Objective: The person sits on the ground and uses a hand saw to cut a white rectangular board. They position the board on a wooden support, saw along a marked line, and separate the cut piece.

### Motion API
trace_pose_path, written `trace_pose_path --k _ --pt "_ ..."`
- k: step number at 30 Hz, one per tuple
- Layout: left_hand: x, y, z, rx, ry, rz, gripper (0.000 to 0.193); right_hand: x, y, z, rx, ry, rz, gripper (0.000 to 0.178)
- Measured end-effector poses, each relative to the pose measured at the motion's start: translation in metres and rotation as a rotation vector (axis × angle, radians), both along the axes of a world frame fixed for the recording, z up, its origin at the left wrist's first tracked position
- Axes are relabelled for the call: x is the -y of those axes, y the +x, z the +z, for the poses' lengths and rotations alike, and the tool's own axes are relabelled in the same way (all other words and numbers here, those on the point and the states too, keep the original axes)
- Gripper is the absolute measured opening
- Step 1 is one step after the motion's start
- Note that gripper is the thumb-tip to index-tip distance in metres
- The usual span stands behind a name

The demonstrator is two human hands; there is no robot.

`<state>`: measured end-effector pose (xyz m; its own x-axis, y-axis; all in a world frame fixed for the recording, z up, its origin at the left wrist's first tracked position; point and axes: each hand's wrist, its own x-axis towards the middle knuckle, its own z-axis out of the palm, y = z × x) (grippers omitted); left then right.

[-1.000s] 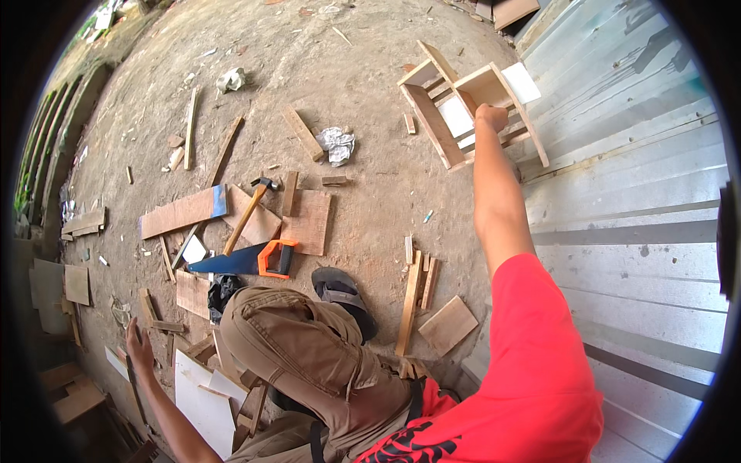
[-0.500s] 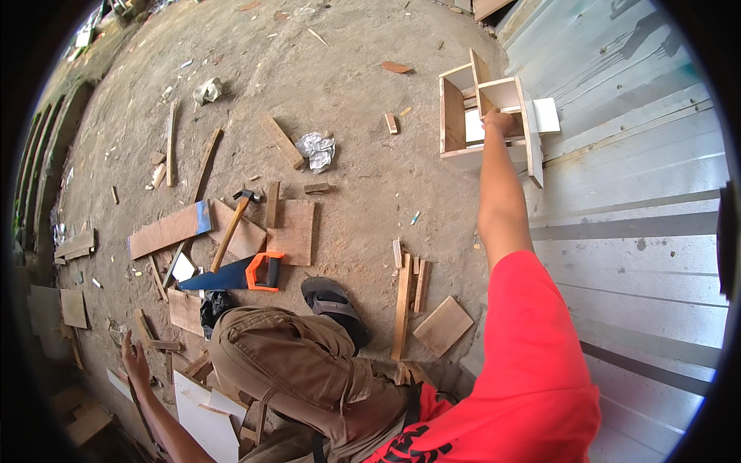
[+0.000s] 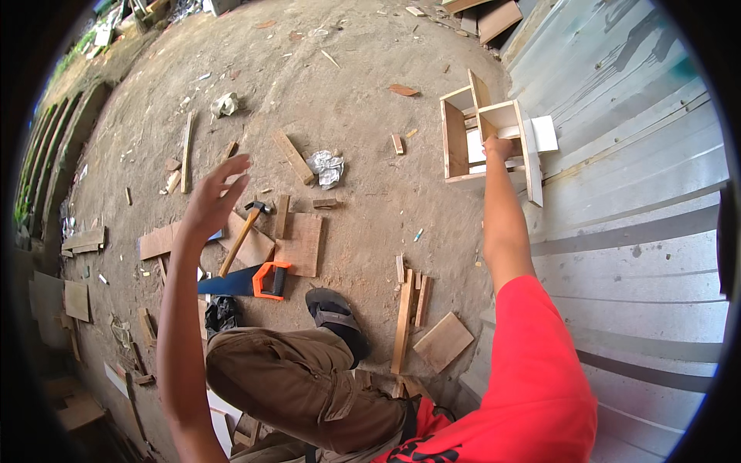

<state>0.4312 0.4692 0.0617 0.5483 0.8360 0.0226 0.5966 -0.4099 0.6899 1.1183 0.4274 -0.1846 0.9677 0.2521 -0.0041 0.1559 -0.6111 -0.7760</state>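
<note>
My right arm reaches far forward, and my right hand [image 3: 498,147] is closed on an inner edge of a small wooden shelf box [image 3: 455,140]. This box has open compartments and stands on the ground against the metal wall; the hand hides part of its inside. My left hand [image 3: 216,197] is raised in the air at the left, empty, with its fingers apart. Below and beyond it on the ground lie a claw hammer [image 3: 241,241] with a wooden handle and a handsaw [image 3: 235,282] with a dark blue blade and orange handle. My left forearm covers part of a long board [image 3: 157,241].
Corrugated metal sheeting [image 3: 633,270] runs along the right. Wood strips [image 3: 403,324], a square board [image 3: 444,342], crumpled paper [image 3: 326,168], a black plastic bag [image 3: 222,315] and several offcuts lie about on the dirt ground. My sandalled foot [image 3: 340,320] is near the saw.
My left hand has risen from the lower left and swung forward over the boards. My right hand stays on the shelf box. The whole view has shifted slightly.
</note>
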Motion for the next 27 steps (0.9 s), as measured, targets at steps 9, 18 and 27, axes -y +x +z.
trace_pose_path --k 9,18,27 --pt "0.025 0.207 -0.002 0.375 -0.15 -0.168 0.046 0.009 -0.016 -0.003 0.413 -0.195 -0.171 0.063" --pt "0.05 0.161 -0.071 0.331 -0.249 -0.08 0.043 0.024 -0.161 0.099 0.336 -0.832 0.743 0.042" --pt "0.065 0.189 -0.062 0.392 -0.225 -0.107 0.041 0.071 -0.118 0.039 0.877 -0.883 0.951 0.027"
